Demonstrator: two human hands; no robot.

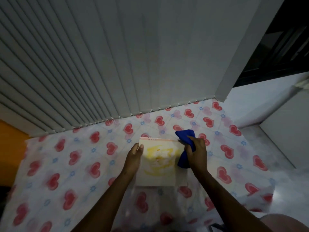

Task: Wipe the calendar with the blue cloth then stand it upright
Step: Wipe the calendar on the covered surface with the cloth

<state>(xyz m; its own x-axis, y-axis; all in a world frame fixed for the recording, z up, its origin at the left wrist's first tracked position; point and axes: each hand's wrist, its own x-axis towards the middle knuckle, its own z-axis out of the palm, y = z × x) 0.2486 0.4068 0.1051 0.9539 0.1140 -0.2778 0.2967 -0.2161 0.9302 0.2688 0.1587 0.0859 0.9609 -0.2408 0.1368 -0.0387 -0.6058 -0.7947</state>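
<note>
From the head view, I see the calendar [158, 163] on the heart tablecloth [70, 164]. My left hand [134, 155] pinches its 9 o'clock edge. My right hand [195, 151] squeezes the cloth [184, 136] at its 2 o'clock corner. I think I'm wiping. Next I stand it up.

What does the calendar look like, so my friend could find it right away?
Look at the heart-patterned tablecloth below the white blinds. In its middle, between the left hand and right hand, is the calendar: a pale card with yellow markings, beside the blue cloth.
</note>
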